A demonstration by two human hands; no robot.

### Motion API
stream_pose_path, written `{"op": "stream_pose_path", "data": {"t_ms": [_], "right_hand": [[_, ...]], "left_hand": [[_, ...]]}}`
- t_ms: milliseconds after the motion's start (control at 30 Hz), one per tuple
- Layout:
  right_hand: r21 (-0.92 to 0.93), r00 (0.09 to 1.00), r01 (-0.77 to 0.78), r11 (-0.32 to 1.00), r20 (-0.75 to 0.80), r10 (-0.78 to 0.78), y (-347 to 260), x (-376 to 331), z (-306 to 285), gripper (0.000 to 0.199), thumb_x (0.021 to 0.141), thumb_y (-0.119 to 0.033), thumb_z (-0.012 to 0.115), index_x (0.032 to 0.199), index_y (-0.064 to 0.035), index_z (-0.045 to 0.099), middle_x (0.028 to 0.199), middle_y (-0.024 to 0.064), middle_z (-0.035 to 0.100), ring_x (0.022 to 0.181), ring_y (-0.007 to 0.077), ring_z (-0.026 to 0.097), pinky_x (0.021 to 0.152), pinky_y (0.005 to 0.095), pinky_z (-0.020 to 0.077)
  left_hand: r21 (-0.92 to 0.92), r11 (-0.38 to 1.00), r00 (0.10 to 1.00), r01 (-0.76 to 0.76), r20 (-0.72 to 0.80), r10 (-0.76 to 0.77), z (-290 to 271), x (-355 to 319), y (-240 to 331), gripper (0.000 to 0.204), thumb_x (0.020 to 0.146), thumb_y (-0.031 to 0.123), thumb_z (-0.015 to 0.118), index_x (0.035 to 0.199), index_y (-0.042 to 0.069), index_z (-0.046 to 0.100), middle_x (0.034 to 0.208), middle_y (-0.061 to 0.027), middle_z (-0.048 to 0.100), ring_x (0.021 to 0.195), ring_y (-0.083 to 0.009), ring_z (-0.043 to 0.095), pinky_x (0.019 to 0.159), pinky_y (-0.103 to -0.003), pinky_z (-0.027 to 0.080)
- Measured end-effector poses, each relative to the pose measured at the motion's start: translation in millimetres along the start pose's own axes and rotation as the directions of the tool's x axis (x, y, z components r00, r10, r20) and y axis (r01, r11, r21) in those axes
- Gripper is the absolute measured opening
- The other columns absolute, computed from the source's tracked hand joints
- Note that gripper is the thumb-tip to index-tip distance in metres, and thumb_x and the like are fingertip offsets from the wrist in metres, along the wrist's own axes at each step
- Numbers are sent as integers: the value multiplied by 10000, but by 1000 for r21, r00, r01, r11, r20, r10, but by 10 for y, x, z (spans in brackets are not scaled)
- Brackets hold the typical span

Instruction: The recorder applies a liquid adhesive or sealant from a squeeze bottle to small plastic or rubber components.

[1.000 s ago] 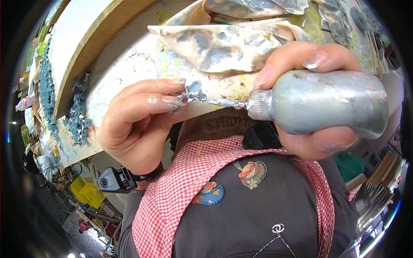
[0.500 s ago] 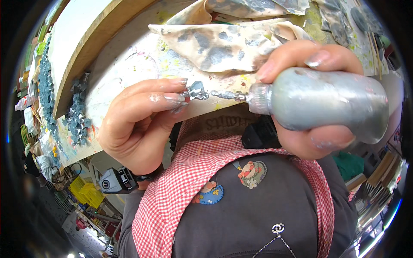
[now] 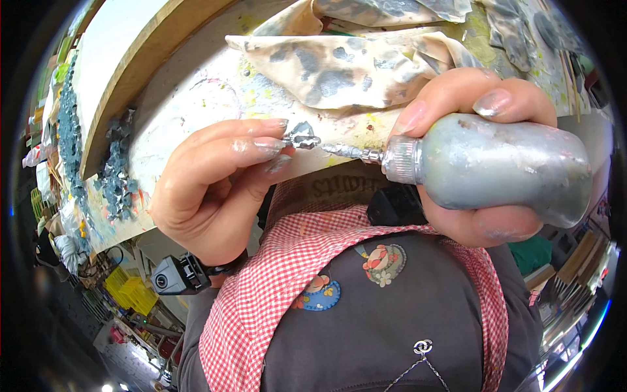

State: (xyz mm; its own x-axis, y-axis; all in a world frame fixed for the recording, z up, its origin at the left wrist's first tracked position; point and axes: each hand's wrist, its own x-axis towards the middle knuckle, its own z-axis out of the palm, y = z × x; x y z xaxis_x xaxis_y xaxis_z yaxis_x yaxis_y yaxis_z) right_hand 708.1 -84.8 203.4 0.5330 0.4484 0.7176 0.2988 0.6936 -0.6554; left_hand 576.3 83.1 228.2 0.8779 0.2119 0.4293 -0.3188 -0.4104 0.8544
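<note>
My left hand [image 3: 219, 179] pinches a small grey piece with silver patches [image 3: 302, 136] between paint-smeared fingertips. Part of that piece is hidden behind the fingers. My right hand [image 3: 473, 101] is wrapped round a translucent squeeze bottle [image 3: 506, 170] filled with something silvery grey. The bottle lies nearly on its side, and its ribbed collar and thin silver-coated nozzle [image 3: 353, 151] point left. The nozzle's tip is close to the right end of the piece; a small gap seems to separate them.
A stained cloth [image 3: 333, 68] lies on the paint-spotted table [image 3: 189, 108] beyond my hands. At the left, a wooden strip [image 3: 130, 72] edges a white board, with many small blue-grey pieces [image 3: 117, 173] heaped beside it. A yellow crate [image 3: 130, 292] stands below the table.
The bottle has shifted slightly right and down, and its nozzle slopes a little more. The small piece has turned slightly in my left fingers, which have moved a little to the right.
</note>
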Motion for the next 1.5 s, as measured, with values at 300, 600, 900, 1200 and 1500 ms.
{"op": "stream_pose_path", "data": {"t_ms": [300,600,900,1200,1500], "right_hand": [[-51,979,156,986,143,-147,86,64,-86,644,791,-507,510,1102,20,311,789,224,541,594,232,539,560,263,449],[-38,962,145,989,239,-131,131,71,-90,661,782,-512,522,1111,21,310,797,233,542,617,239,550,562,261,451],[133,999,-46,990,20,44,-45,-22,49,569,822,-346,553,1165,16,278,934,239,491,616,253,554,501,262,472],[98,990,39,994,130,-52,4,8,-65,616,812,-436,526,1155,18,289,876,244,486,513,232,504,444,266,432],[24,997,26,999,67,-28,-1,-9,-8,597,827,-461,477,1104,39,305,811,243,504,472,212,482,428,259,422]], "left_hand": [[-54,995,995,82,-43,-85,22,-34,21,282,641,-174,612,891,-52,567,902,-186,589,823,-209,597,678,-261,505],[33,999,999,26,-33,-25,-14,-49,-5,290,635,-147,641,894,-34,577,886,-169,603,792,-175,598,624,-215,474],[55,995,996,80,-53,-77,-24,-49,38,290,631,-127,659,890,-19,586,895,-151,604,761,-146,591,573,-182,438],[25,987,986,160,33,-161,-63,-57,108,315,645,-152,618,913,12,588,905,-146,578,789,-180,598,672,-243,491],[226,972,981,-61,195,16,-113,-28,73,322,627,-152,595,887,35,629,932,-138,564,818,-212,587,668,-261,474]]}}
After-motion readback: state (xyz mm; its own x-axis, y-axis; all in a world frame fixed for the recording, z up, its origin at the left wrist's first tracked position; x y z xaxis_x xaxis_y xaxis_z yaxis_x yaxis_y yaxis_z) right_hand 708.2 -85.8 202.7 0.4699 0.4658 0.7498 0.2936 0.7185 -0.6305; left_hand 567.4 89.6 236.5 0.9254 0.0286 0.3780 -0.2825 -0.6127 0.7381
